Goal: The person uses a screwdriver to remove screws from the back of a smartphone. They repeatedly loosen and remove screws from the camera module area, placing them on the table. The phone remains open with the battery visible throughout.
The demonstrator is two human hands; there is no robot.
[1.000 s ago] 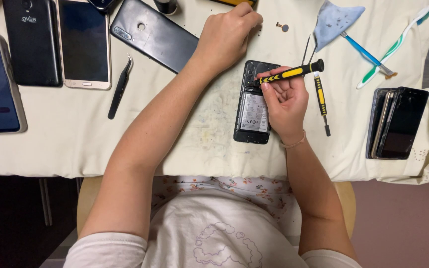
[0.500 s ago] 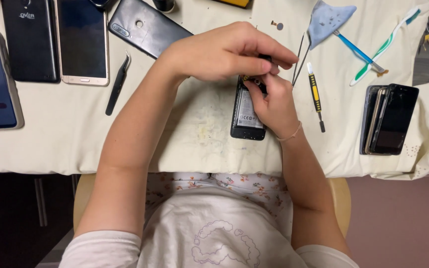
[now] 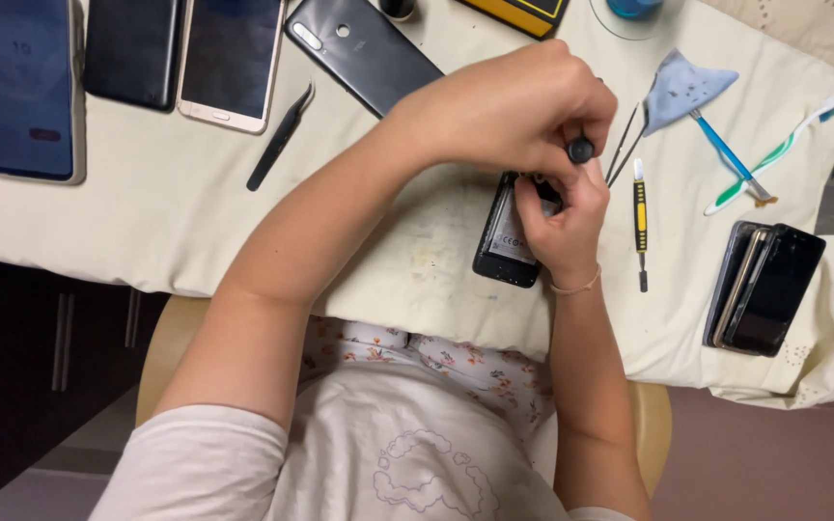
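Note:
An opened black phone (image 3: 506, 241) lies back up on the white cloth (image 3: 147, 212) in front of me. My left hand (image 3: 514, 106) reaches across it and pinches the black cap of a screwdriver (image 3: 581, 150), which stands upright over the phone's top end. My right hand (image 3: 564, 227) rests on the phone, its fingers curled around the screwdriver's lower part. The hands hide the shaft and tip.
A second yellow-and-black tool (image 3: 640, 217), metal tweezers (image 3: 625, 145), a blue cloth (image 3: 682, 87), a blue brush (image 3: 726, 154) and a toothbrush (image 3: 774, 154) lie to the right. Stacked phones (image 3: 764, 285) sit near the right edge. Black tweezers (image 3: 280, 137), a black phone (image 3: 364, 43) and three more phones (image 3: 21, 87) lie to the left.
My left hand came back from the far side of the table and closed on the screwdriver's cap. The screwdriver went from lying across my right hand to upright over the phone.

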